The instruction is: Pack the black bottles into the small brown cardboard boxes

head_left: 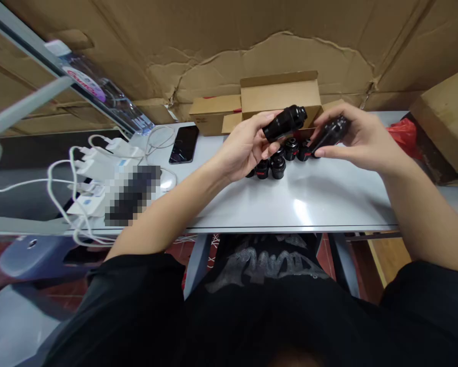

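My left hand (247, 145) grips a black cylindrical part (285, 124) with a stepped, narrower end pointing right. To its right, my right hand (360, 135) is closed on a second dark part (332, 133), blurred and tilted, its kind not clear. The two held parts are apart, both raised over the table. Below and between my hands stand several short black cylindrical parts (278, 167) with ringed tops, some with red marks. My left fingers and the held part hide a few of them.
An opened cardboard box (215, 112) stands at the back of the white table (251, 206). A phone (184, 144), white chargers with cables (102, 163) and a water bottle (99, 84) are on the left. At right are a red plastic bag (403, 136) and a cardboard carton (448, 120).
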### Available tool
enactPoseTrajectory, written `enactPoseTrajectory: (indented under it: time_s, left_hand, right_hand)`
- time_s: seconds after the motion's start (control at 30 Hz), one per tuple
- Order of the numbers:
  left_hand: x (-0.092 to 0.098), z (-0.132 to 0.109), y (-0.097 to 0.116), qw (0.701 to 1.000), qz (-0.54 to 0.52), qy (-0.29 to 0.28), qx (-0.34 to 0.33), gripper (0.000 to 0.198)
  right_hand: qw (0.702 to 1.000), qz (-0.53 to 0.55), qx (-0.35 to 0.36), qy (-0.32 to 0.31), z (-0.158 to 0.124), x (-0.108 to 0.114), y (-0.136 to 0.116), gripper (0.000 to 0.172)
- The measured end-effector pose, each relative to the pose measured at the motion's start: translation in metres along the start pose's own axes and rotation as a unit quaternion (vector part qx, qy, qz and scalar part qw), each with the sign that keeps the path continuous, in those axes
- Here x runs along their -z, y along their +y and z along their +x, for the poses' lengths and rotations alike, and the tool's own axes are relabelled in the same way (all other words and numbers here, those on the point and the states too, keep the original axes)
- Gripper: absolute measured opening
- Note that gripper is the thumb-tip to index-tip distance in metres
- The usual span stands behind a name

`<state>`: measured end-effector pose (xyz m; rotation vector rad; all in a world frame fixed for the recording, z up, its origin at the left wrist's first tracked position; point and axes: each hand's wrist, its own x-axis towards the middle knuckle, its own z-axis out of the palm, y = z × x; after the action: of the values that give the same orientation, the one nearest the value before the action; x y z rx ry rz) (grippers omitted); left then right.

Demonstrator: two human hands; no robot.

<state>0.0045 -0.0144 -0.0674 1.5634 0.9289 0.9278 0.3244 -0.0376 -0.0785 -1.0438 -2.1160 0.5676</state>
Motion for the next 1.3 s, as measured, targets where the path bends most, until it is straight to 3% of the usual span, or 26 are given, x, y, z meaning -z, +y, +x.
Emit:
enactPoseTrajectory:
  time_s: [0.1,0.17,0.27,0.4,0.53,0.63,0.73,0.83,0.93,1.03,1.13,1.23,1.3]
  left_hand:
    - [-0.011,-0.01,0.014,0.977,-0.196,0.022,0.079,0.031]
    - [-0.015,-0.013,0.018,0.958,-0.265,0.04,0.099,0.024]
    - [-0.019,-0.016,0.016,0.952,-0.284,0.055,0.099,0.021]
    - [-0.024,-0.021,0.01,0.964,-0.244,0.025,0.107,0.028]
    - [-0.026,-0.024,0.008,0.969,-0.226,0.021,0.099,0.031]
    - [-0.021,-0.023,0.006,0.976,-0.202,0.024,0.074,0.023]
    - [-0.019,-0.025,-0.003,0.99,-0.135,0.001,0.033,0.034]
    - [-0.021,-0.028,-0.017,0.997,-0.029,-0.046,-0.05,0.051]
    - [-0.021,-0.03,-0.029,0.976,0.096,-0.079,-0.176,0.058]
    - [-0.001,-0.026,-0.031,0.921,0.258,-0.074,-0.281,0.06]
    - [0.041,-0.018,-0.032,0.85,0.4,-0.053,-0.338,0.064]
    - [0.083,-0.012,-0.049,0.808,0.456,-0.042,-0.37,0.084]
    - [0.099,-0.012,-0.068,0.79,0.467,-0.037,-0.395,0.1]
  right_hand:
    - [0.993,-0.104,0.027,-0.048,-0.007,0.005,-0.007,0.067]
    - [0.983,-0.142,0.04,-0.106,-0.011,0.002,-0.011,0.058]
    - [0.962,-0.2,0.057,-0.178,-0.015,-0.012,-0.011,0.038]
    - [0.928,-0.299,0.103,-0.197,-0.016,-0.032,0.0,0.027]
    - [0.917,-0.338,0.124,-0.17,-0.016,-0.033,0.006,0.032]
    - [0.923,-0.337,0.132,-0.129,-0.017,-0.022,-0.005,0.041]
    - [0.95,-0.278,0.121,-0.069,-0.02,-0.009,-0.023,0.067]
    - [0.977,-0.206,0.062,0.009,-0.021,-0.007,-0.032,0.082]
    - [0.987,-0.144,0.052,0.046,-0.021,-0.014,-0.027,0.071]
    - [0.986,-0.115,0.106,0.051,-0.016,-0.02,-0.016,0.062]
    - [0.981,-0.14,0.135,0.011,-0.012,-0.022,-0.01,0.046]
    - [0.975,-0.174,0.133,-0.026,-0.011,-0.026,-0.006,0.036]
    - [0.971,-0.196,0.132,-0.038,-0.011,-0.03,-0.002,0.033]
